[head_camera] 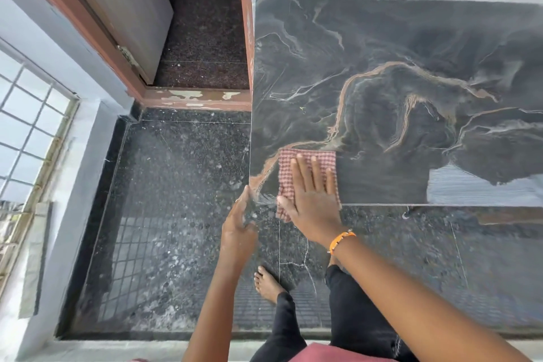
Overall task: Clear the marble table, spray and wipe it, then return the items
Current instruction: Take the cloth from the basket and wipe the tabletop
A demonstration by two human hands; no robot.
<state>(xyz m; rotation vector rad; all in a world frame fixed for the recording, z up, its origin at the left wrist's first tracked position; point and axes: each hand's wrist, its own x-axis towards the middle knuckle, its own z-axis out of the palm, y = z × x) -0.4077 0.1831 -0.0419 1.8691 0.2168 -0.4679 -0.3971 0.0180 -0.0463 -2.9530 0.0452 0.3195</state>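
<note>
The dark marble table (411,67) with orange and white veins fills the upper right; nothing stands on it. A red-and-white checked cloth (305,160) lies at its near left corner, partly hanging over the front edge. My right hand (311,200) presses flat on the cloth, fingers spread, an orange band on the wrist. My left hand (239,226) is cupped just below the table's corner, beside the cloth, with nothing visible in it. A wet, streaked patch (482,188) shines near the front edge at the right.
A speckled dark floor (176,200) lies below and left of the table. A brown door frame (199,97) and an open doorway sit at the upper left. A barred window (26,126) is on the far left. My bare foot (266,283) stands near the table's front.
</note>
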